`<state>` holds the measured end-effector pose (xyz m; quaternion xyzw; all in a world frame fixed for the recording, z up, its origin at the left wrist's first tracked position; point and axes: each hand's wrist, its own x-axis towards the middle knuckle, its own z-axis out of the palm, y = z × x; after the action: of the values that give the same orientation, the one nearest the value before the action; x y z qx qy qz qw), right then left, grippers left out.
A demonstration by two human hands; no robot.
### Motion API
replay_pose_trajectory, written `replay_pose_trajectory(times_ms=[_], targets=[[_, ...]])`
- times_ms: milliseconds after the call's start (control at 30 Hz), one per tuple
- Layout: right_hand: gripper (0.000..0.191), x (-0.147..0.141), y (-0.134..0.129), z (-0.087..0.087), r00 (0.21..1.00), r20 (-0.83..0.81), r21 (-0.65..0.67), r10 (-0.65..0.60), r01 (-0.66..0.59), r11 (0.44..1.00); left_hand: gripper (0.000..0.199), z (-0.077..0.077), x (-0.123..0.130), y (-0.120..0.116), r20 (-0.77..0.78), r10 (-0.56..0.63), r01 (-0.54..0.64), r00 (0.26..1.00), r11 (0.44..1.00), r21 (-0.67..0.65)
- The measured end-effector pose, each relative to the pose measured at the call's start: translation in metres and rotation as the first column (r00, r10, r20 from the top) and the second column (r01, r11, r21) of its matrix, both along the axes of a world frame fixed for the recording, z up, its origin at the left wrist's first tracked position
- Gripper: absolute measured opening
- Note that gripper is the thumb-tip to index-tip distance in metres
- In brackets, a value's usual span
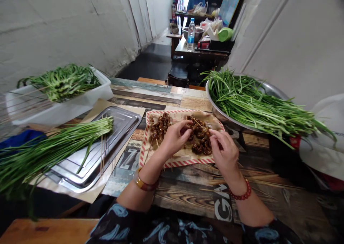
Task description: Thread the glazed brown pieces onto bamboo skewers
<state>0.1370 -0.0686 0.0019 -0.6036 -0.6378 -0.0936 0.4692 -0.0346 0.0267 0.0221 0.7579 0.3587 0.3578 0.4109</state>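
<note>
A tray (178,161) with a red-and-white striped rim holds dark brown, glossy food pieces (201,145) on its right side. On its left side lie several finished-looking skewers of the same food (160,126). My left hand (177,134) is over the middle of the tray, its thumb and forefinger closed near the end of a thin wooden skewer (198,122). Across from it my right hand (225,149) is pinched at the fingertips around a small brown piece beside the skewer's other end. The exact contact is partly hidden by my fingers.
Loose skewers (255,181) lie right of the tray. A metal bowl (211,99) of green stalks (258,100) stands at right. Left are a metal lid (80,154) under chives (67,140) and a white bin (80,108) of greens. A person (195,1) sits far back.
</note>
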Motion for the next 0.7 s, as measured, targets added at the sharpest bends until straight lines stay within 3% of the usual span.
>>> replay_pose_trajectory(times_ms=[67,133,267,367,500,700], targets=[[0.023,0.0,-0.001,0.0,1.0,0.008,0.004,0.003,-0.003,1.0,0.023,0.004,-0.002,0.001,0.161,0.033,-0.001,0.986,0.98,-0.198],[0.024,-0.001,-0.001,0.0,1.0,0.012,0.006,0.019,-0.019,1.0,0.024,0.007,-0.004,0.001,0.32,0.072,0.058,0.945,0.923,-0.38],[0.026,-0.003,-0.002,-0.001,0.998,0.012,-0.011,0.066,-0.066,0.998,0.029,0.012,-0.006,0.003,0.515,0.171,0.194,0.84,0.792,-0.579],[0.027,-0.002,-0.002,-0.003,0.997,0.005,-0.033,0.083,-0.083,0.996,0.032,0.015,-0.007,0.002,0.557,0.176,0.262,0.811,0.743,-0.616],[0.028,-0.001,-0.001,-0.003,0.996,0.007,-0.033,0.084,-0.084,0.996,0.035,0.015,-0.008,0.002,0.571,0.164,0.291,0.805,0.728,-0.62],[0.027,-0.001,-0.003,0.0,0.998,0.008,-0.034,0.068,-0.068,0.997,0.028,0.012,-0.007,0.005,0.623,0.264,0.291,0.736,0.708,-0.644]])
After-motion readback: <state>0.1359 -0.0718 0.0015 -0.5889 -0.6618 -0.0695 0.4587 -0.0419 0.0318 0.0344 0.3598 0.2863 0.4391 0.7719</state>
